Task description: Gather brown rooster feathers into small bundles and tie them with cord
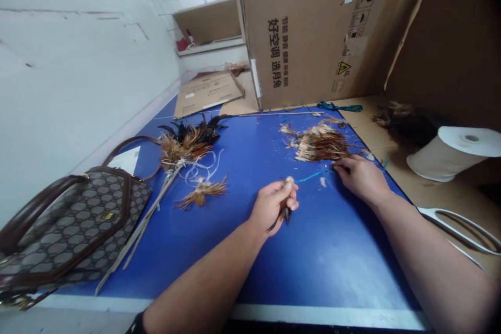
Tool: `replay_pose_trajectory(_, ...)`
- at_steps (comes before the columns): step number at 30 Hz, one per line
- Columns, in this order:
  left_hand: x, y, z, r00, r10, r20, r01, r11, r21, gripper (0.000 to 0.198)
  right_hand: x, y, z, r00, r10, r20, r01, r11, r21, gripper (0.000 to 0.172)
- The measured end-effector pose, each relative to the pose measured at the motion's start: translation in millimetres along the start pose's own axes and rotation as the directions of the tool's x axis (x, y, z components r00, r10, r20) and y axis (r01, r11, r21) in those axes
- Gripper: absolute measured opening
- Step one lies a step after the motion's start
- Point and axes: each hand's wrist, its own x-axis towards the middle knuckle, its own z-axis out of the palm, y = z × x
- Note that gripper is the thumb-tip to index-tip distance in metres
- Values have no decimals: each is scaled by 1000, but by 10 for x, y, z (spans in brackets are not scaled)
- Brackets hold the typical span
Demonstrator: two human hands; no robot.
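Note:
My left hand (272,204) is closed on a small bunch of brown feathers (285,213), their quill ends sticking up between thumb and fingers. A thin blue string (311,176) runs from that bunch to my right hand (358,175), whose fingers are pinched together at the edge of a loose pile of brown feathers (319,143) on the blue table (242,229). Left of my hands lies a small tied feather bundle (201,192) and a feather duster on a stick (183,146) with white cord beside it.
A patterned brown handbag (74,219) sits at the table's left edge. A large cardboard box (313,26) stands at the back. A roll of white tape (456,152), big scissors (457,224), dark feathers (403,117) and teal-handled scissors (338,107) lie to the right.

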Motion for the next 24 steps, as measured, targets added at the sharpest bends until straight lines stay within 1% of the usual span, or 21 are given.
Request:
replay_pose_trajectory(2,-7,1,4,1000,2,1,-2,1000,7,30,13,-2,12,1000,4,-4,-4,1000,6,29)
replay_pose_trajectory(4,-13,2,10,1000,3,-2,-3,1000,13,31,23,-30,-5,999,-7,-50,10,999,53,29)
replay_pose_trajectory(6,-16,1,16,1000,7,-7,-7,1000,14,32,19,-101,-51,990,-31,-135,56,981,185,28)
replay_pose_trajectory(8,-11,-5,20,1000,18,-15,-18,1000,13,33,-7,-219,-118,982,-36,-186,106,917,384,28)
replay_pose_trajectory(9,-5,-10,19,999,25,-22,-25,1000,13,33,-29,-292,-152,984,-29,-175,113,861,496,28)
replay_pose_trajectory(10,3,-16,17,999,32,-31,-32,999,15,34,-55,-371,-184,991,-20,-136,99,790,605,29)
replay_pose_trajectory(12,22,-28,8,997,50,-57,-48,998,33,36,-116,-530,-232,1000,-9,-18,20,637,771,32)
replay_pose_trajectory(14,40,-37,-4,992,88,-85,-81,994,77,38,-173,-667,-251,997,-25,76,-52,518,854,37)
replay_pose_trajectory(15,46,-41,-9,989,113,-95,-102,988,113,39,-196,-721,-251,994,-45,104,-69,485,872,39)
replay_pose_trajectory(16,50,-44,-14,986,136,-101,-120,981,153,39,-215,-765,-247,990,-70,122,-76,469,880,39)
replay_pose_trajectory(18,50,-51,-18,983,156,-102,-131,967,218,41,-238,-825,-231,982,-118,147,-76,466,882,40)
replay_pose_trajectory(21,34,-63,-9,988,122,-91,-96,963,251,43,-247,-869,-210,975,-155,159,-69,467,882,39)
replay_pose_trajectory(24,15,-72,3,993,97,-66,-75,959,273,42,-245,-884,-198,976,-155,153,-70,446,892,38)
